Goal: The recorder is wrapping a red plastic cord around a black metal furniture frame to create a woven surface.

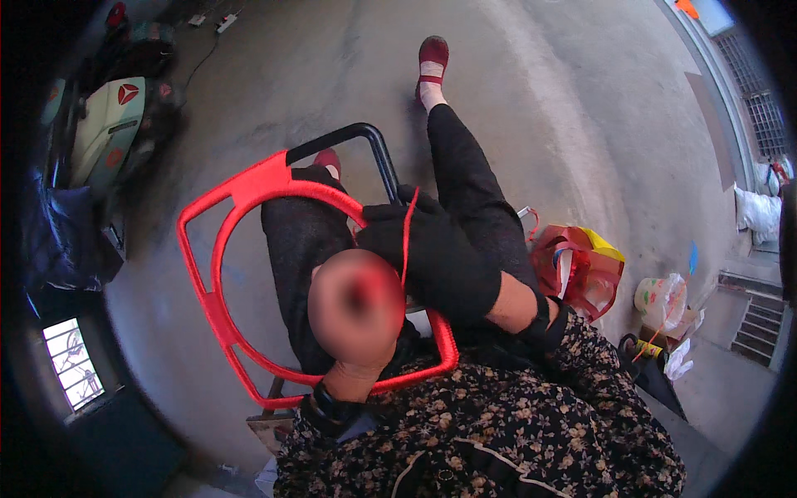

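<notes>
A rectangular tubular frame with an inner ring (217, 286) rests across my lap, most of it wrapped in red cord. Its far right corner is a bare black tube (380, 149). My right hand (432, 253), in a black glove, is closed at the frame's right side, beside the end of the bare tube. A loose strand of red cord (408, 228) crosses that glove, and the fingers grip it. My left hand (355, 319) lies over the near right part of the ring, close to the right hand. A blurred patch covers its fingers, so its grip is hidden.
A red and yellow bag (581, 270) stands on the floor right of my leg. Farther right are a tub with plastic wrapping (660, 299) and white bags (757, 212). A pale green scooter (108, 133) is at the left. A power strip (226, 22) lies at the back.
</notes>
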Tool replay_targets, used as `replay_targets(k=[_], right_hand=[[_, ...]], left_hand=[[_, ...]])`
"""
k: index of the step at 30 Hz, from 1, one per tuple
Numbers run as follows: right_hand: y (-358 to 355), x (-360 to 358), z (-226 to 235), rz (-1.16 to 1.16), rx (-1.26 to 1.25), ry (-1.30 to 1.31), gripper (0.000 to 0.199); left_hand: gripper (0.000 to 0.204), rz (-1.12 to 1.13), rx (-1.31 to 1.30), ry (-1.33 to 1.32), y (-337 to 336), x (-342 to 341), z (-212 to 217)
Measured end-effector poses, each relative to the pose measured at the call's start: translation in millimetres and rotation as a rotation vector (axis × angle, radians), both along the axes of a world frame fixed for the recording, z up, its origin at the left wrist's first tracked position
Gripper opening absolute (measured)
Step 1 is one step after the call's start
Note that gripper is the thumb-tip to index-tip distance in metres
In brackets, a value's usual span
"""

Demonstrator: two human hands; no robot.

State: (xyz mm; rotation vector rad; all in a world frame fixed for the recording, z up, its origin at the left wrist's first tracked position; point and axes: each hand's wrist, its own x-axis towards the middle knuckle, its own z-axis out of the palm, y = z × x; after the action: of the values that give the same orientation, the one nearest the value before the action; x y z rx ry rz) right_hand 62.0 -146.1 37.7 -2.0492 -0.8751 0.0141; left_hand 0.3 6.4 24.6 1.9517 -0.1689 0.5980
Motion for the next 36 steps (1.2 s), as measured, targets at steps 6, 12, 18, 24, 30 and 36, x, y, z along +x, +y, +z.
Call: replay_targets(k=[6, 12, 18, 24, 30, 36], right_hand=[[-83.4, -2.1, -37.5, -0.165, 0.025, 0.523, 0.028], [-156.7, -6.4, -57.3, -0.545, 0.173, 0.663, 0.029], [-178.8, -19.7, -64.8, -0.705, 0.302, 0.66, 0.03], [-141.2, -49.9, -62.5, -0.522, 0.122, 0.582, 0.031], [-64.4, -38.8, -64.9, -0.195, -0.191, 0.361, 0.033], [-61.1, -22.9, -62.1, -0.076, -0.149, 0.621, 0.024]], left_hand=[[0.026, 0.027, -0.435, 0.434, -1.0, -6.7, -7.4], [0.017, -0.024, -0.721, 0.652, -0.1, -4.8, -12.9], [0.013, -0.12, -0.881, 0.717, 3.6, -1.1, -13.3], [0.013, -0.142, -0.939, 0.696, 4.8, 1.0, -20.5], [0.013, -0.122, -0.936, 0.686, 7.0, -1.0, -23.9], [0.015, -0.115, -0.944, 0.682, 8.3, -3.0, -24.5]])
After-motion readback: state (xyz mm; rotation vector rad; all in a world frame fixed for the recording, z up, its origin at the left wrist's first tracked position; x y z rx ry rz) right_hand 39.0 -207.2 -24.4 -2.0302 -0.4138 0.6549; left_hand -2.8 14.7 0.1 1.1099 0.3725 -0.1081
